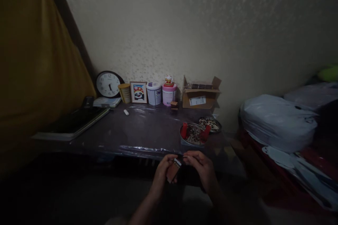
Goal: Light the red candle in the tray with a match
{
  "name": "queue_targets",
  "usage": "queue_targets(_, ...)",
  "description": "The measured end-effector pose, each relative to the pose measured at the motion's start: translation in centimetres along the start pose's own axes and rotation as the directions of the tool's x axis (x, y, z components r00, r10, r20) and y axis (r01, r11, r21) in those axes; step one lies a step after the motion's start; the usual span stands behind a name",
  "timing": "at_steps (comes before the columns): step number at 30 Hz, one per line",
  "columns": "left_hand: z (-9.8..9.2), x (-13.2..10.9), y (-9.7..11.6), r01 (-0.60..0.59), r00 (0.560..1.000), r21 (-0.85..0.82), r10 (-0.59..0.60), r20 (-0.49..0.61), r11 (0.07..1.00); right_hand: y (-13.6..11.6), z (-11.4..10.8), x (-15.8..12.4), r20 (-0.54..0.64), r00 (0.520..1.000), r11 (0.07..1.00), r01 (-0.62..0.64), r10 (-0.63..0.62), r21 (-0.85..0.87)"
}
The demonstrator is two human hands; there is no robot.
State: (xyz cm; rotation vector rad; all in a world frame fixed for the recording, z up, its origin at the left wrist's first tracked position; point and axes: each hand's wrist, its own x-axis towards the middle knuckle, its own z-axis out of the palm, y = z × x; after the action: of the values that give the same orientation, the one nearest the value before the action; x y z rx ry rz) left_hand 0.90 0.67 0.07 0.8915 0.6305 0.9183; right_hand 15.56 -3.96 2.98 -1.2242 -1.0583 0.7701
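My left hand [161,170] is closed around a small brown matchbox [173,172], tilted, with its pale end facing up and away. Close beside it, my right hand [202,167] pinches a thin, pale matchstick [185,156] between thumb and fingers. The stick's tip points toward the box, and I cannot tell whether they touch. Just beyond my hands, on the table, stands a round tin [192,144] with dark and light bits in it. A red candle [184,130] rises at its left side and a second red candle [206,132] leans at its right.
Behind the tin lies a round dish [219,126] of light sticks. An open cardboard box [188,102], lidded tubs [154,95], a framed panda picture [138,93] and a clock [108,84] line the wall. White bags [277,121] are piled at the right.
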Motion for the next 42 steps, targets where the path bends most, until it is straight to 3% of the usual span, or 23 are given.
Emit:
queue_targets(6, 0.4, -0.5, 1.1, -0.018, 0.998, -0.099, 0.012, -0.055, 0.995, 0.2, 0.8, 0.0, -0.019, 0.998, 0.998, 0.055, -0.054, 0.037)
queue_targets(10, 0.4, -0.5, 1.4, -0.104, 0.99, -0.083, 0.096, -0.1, 0.991, 1.1, 1.4, -0.4, -0.012, 0.978, 0.971, 0.204, -0.207, -0.121)
queue_targets(15, 0.0, 0.1, 0.9, -0.205, 0.953, 0.042, 0.209, -0.219, 0.978, 0.8, 2.6, -1.7, 0.129, 0.926, 0.862, 0.377, -0.355, -0.339)
queue_targets(22, 0.4, 0.3, 1.5, -0.246, 0.919, 0.125, 0.272, -0.284, 0.961, 0.4, 3.8, -2.6, 0.239, 0.887, 0.761, 0.461, -0.394, -0.456)
queue_targets(25, 1.1, 0.1, 2.2, -0.224, 0.929, 0.098, 0.243, -0.281, 0.97, 0.6, 3.6, -2.0, 0.192, 0.895, 0.782, 0.445, -0.402, -0.436)
queue_targets(28, 1.4, -0.2, 2.6, -0.187, 0.962, 0.039, 0.191, -0.195, 0.982, 0.7, 3.2, -1.3, 0.089, 0.916, 0.839, 0.394, -0.39, -0.375)
queue_targets(34, 0.8, -0.2, 2.3, -0.058, 0.996, -0.144, 0.047, -0.082, 0.988, 0.1, 1.9, -0.1, -0.062, 0.969, 0.959, 0.228, -0.241, -0.167)
queue_targets(38, 1.0, 0.0, 2.3, -0.068, 0.997, -0.225, 0.056, -0.058, 0.972, -0.9, 1.3, 0.4, -0.136, 0.958, 0.949, 0.217, -0.252, -0.23)
queue_targets(42, 1.5, 0.1, 2.6, -0.067, 0.996, -0.264, 0.051, -0.068, 0.962, -1.2, 1.3, 0.4, -0.154, 0.906, 0.892, 0.335, -0.393, -0.305)
